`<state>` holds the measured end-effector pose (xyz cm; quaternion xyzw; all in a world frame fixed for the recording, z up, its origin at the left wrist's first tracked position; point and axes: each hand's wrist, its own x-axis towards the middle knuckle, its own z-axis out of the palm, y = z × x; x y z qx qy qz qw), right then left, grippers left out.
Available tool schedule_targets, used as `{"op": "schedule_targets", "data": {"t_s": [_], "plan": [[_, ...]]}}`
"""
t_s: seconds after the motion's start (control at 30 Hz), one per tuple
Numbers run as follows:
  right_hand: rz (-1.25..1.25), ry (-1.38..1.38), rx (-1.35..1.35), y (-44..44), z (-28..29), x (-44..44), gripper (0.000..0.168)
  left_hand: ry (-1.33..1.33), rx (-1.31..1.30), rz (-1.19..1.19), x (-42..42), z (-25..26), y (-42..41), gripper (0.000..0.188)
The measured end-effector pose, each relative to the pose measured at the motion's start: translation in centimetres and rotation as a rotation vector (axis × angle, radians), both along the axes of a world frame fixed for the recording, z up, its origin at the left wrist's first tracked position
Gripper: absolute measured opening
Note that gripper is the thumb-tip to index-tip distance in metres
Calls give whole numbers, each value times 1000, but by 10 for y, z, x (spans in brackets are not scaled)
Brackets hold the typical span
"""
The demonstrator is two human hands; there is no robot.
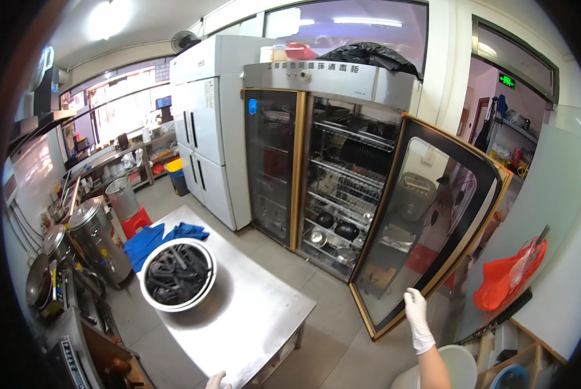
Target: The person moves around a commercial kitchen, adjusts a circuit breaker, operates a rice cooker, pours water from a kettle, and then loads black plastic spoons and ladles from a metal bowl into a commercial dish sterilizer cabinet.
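Observation:
My right hand, in a white glove, is at the lower outer edge of an open glass door; whether its fingers grip the frame cannot be told. That door belongs to a steel disinfection cabinet with wire shelves. Black bowls and metal pots sit on the lower shelves. Only the gloved fingers of my left hand show, at the near edge of a stainless steel table. On the table a white basin holds many black utensils, with a blue cloth behind it.
A tall refrigerator stands left of the cabinet, whose left glass door is closed. Large metal pots and a red stool line the left side. A red plastic bag hangs at right, above a pale bin.

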<state>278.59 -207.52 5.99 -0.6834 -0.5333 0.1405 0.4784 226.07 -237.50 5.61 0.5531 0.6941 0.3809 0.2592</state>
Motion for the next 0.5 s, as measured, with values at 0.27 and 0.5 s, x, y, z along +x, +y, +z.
{"op": "schedule_targets", "data": {"t_s": [0.27, 0.5], "plan": [[-328, -69, 39, 77, -49, 172, 30, -231, -153, 139, 36, -24, 146, 37], [-549, 53, -43, 106, -51, 205, 32, -526, -223, 424, 91, -9, 270, 39]]}}
